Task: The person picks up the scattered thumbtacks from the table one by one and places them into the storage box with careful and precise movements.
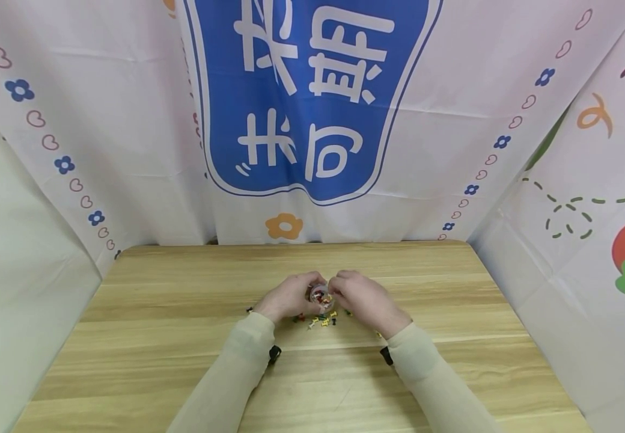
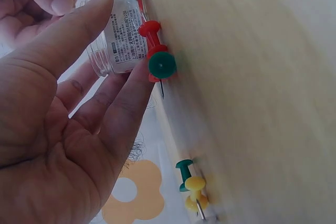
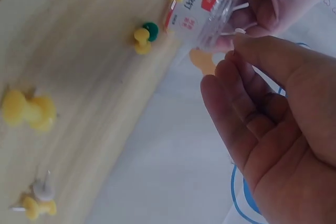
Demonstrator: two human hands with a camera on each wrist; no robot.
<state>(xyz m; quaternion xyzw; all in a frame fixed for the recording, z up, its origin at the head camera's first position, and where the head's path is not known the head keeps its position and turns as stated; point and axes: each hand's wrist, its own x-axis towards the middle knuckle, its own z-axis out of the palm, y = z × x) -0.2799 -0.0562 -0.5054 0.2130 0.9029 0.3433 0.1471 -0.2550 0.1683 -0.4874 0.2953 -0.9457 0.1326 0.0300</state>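
My left hand (image 1: 293,296) grips a clear jar (image 2: 124,38) with a printed label, its thumb and fingers around the side. Several coloured push pins (image 1: 321,296) lie inside the jar. At the jar's mouth is my right hand (image 1: 363,299), thumb and forefinger pinched together on a small white push pin (image 3: 239,31), mostly hidden by the fingertips. The right hand's other fingers (image 3: 226,114) are loosely bent. Around the jar's base, loose push pins lie on the table, among them a red push pin (image 2: 152,38) and a green push pin (image 2: 161,65).
The wooden table (image 1: 155,349) carries more scattered pins, such as a yellow push pin (image 3: 29,109) near the right wrist. Behind the table hangs a white printed cloth (image 1: 145,120) with a blue panel, and further cloth (image 1: 572,252) closes off the right side.
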